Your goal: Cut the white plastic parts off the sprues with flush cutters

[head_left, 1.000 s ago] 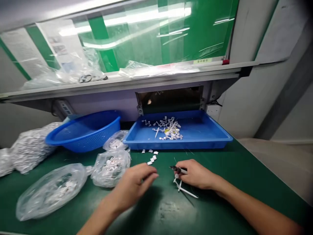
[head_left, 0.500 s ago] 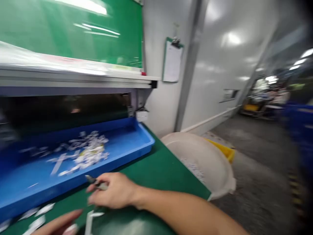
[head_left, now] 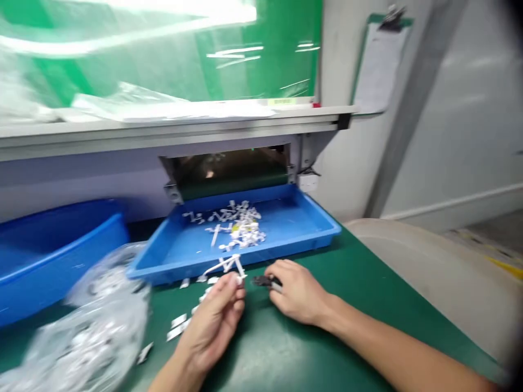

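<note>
Through the head camera I have both hands low at the centre of the feed, over a green work mat (head_left: 359,288). My left hand (head_left: 212,321) is curled, its fingertips pinching a branching white plastic runner (head_left: 226,265) that sticks up above them, just in front of the near rim of the tray. My right hand (head_left: 296,291) is closed too, fingers gathered around a pair of small black-handled cutters (head_left: 265,281) whose nose points left, just beside the runner's lower end; I can't tell if they touch.

Straight ahead of both hands sits a shallow blue tray (head_left: 314,231), with a loose heap of white plastic parts (head_left: 237,226) in its middle. Nothing stands between the hands and the tray. Small white cut pieces (head_left: 178,321) lie scattered on the mat beside and below my left hand.

Further left of that hand is a clear plastic bag of white parts (head_left: 98,310), partly blurred, and behind it a blue basket (head_left: 53,256). Beyond the tray is a dark slot (head_left: 229,169) under a metal shelf (head_left: 175,128). Right of my right hand, past the mat's edge, is a large beige tub (head_left: 441,272).
</note>
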Demonstrator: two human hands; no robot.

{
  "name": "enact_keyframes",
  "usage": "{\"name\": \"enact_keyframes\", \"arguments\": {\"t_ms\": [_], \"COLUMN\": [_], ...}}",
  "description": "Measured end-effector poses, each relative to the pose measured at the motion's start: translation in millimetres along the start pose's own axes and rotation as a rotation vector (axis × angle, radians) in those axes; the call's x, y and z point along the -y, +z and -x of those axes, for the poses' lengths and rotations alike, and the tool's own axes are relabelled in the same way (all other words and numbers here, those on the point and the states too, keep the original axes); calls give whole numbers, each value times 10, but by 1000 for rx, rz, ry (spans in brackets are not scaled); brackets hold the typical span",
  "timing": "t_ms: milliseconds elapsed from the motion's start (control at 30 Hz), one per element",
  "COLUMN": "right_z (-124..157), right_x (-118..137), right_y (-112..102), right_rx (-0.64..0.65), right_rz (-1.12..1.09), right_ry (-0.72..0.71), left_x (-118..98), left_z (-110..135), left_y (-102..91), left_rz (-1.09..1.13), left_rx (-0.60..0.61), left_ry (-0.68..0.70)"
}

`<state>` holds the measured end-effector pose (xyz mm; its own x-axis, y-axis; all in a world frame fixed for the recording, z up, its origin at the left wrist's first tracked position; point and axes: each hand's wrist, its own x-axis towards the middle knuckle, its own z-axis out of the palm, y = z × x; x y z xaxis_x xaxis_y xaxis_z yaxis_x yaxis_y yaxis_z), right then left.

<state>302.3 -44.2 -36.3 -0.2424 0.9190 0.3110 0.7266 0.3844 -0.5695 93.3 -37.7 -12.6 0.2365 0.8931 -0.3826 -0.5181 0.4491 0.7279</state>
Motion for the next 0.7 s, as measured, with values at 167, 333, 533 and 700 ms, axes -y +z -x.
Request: {"name": "enact_keyframes", "arguments": {"t_ms": [167,333,533,700], "right_z": [13,26,27,43], "right_x": [151,187,171,147], "right_y": [55,39,57,90], "right_rx": [28,26,47,112], "right_rz": [37,60,50,115], "right_ry": [6,27,7,45], "left_x": [57,142,178,161], "left_z": [-31,17,40,27], "left_y": [-16,-29,-7,-11], "left_rz": [46,41,77,68], "left_rx": [26,75,83,120], "left_ry": [6,-24,-38,-94]}}
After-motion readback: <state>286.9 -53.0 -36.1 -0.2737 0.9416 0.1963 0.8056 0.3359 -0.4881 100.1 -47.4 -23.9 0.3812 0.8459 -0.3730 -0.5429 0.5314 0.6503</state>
